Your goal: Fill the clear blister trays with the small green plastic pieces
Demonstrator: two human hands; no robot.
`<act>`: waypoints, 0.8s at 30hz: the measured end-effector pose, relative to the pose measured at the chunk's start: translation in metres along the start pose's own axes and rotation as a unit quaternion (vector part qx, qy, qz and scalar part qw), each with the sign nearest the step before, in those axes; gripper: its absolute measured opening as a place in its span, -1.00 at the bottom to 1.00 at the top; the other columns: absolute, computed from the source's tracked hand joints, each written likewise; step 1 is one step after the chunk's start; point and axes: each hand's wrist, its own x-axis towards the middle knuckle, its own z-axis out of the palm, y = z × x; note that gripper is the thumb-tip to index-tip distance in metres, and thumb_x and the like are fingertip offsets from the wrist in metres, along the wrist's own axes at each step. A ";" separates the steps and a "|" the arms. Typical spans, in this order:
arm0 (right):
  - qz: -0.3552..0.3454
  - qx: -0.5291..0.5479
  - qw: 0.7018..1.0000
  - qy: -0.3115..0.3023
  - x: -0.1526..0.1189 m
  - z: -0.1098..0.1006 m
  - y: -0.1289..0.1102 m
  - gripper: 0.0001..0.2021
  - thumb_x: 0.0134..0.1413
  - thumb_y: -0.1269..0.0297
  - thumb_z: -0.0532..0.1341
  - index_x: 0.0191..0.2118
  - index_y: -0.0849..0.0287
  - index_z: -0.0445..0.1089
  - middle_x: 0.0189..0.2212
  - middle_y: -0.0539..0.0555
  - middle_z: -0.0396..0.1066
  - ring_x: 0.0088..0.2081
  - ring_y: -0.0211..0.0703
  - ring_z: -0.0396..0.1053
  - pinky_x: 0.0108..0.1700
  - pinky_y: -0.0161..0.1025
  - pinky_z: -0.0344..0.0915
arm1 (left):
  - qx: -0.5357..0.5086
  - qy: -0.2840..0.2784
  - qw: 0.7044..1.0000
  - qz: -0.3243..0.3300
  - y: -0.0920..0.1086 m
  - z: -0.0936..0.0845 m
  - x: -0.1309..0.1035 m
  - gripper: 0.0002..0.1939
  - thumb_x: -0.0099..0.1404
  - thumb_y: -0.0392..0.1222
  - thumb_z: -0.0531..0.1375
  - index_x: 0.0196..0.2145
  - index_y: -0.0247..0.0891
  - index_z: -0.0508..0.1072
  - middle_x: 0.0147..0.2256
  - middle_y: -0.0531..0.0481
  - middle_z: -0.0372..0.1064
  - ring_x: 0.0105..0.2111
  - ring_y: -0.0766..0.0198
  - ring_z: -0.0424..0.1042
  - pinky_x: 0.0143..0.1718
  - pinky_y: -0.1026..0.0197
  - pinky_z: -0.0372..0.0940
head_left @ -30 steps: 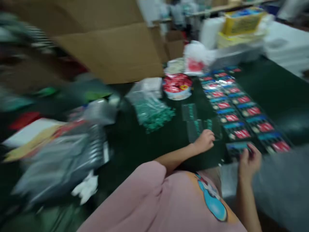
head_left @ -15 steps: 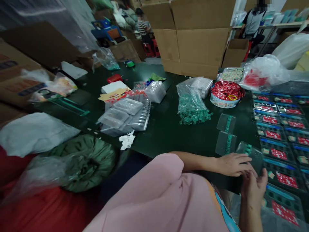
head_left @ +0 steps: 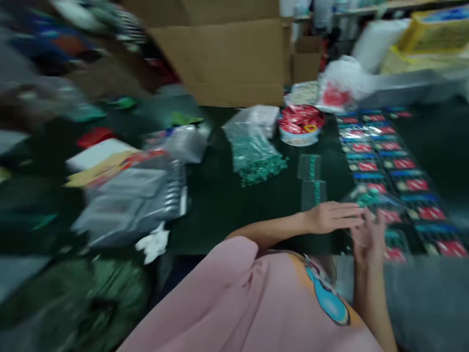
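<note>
Clear plastic piece with green bits sits at the fingertips of both hands

In the head view, the clear plastic piece (head_left: pixel 384 199) lies just beyond the fingers, over the near end of the left row of dark packs (head_left: pixel 417 185). The right hand (head_left: pixel 368 234) pinches its near edge, fingers pointing up and away from the body. The left hand (head_left: pixel 331 217) comes in from the side, its fingers straight and close together, the tips meeting the right fingers; blur hides whether they grip the plastic too, so I cannot tell.

The packs carry red panels with white marks and blue strips, all too smeared to read. Dark print on the yellow box (head_left: pixel 434 34) at the far right is likewise illegible.

The piece's long axis runs roughly sideways across the person's front, with the green bits (head_left: pixel 368 196) gathered toward its left half. Left of it on the bench (head_left: pixel 264 215), two more clear pieces (head_left: pixel 308 195) lie one behind the other, each with a green strip pointing away from the body. Farther left, a plastic bag (head_left: pixel 249 142) opens toward the person onto a heap of green pieces (head_left: pixel 262 170), near a round tin (head_left: pixel 300 139) filled with red packets.
</note>
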 end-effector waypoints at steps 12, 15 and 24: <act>-0.115 -0.019 0.992 0.048 0.026 -0.052 -0.010 -0.56 -0.18 0.11 0.42 -0.12 0.04 0.40 0.06 0.15 0.39 0.08 0.03 0.38 0.09 0.04 0.32 | -0.032 0.140 0.990 -0.006 -0.028 0.051 -0.010 -0.87 0.32 -0.21 0.18 -0.22 -0.10 0.53 -0.20 -0.04 0.49 -0.05 0.16 0.48 -0.09 0.05 0.44; -0.134 -0.054 0.987 0.069 0.022 -0.062 -0.011 -0.64 -0.15 0.15 0.41 -0.18 0.06 0.43 0.05 0.15 0.40 0.07 0.03 0.37 0.09 0.04 0.30 | -0.029 0.156 0.987 0.016 -0.028 0.045 -0.002 -0.83 0.31 -0.28 0.19 -0.16 -0.10 0.50 -0.20 -0.03 0.50 -0.08 0.19 0.49 -0.11 0.09 0.42; -0.190 -0.095 0.972 0.101 0.007 -0.058 -0.001 -0.87 0.04 0.18 0.29 -0.34 0.09 0.39 -0.10 0.11 0.47 -0.07 -0.06 0.45 0.01 -0.03 0.34 | -0.284 0.301 0.895 -0.166 -0.025 0.052 0.022 -0.25 0.24 0.08 0.24 0.31 0.03 0.06 0.19 -0.17 0.23 0.13 0.08 0.34 0.09 0.01 0.31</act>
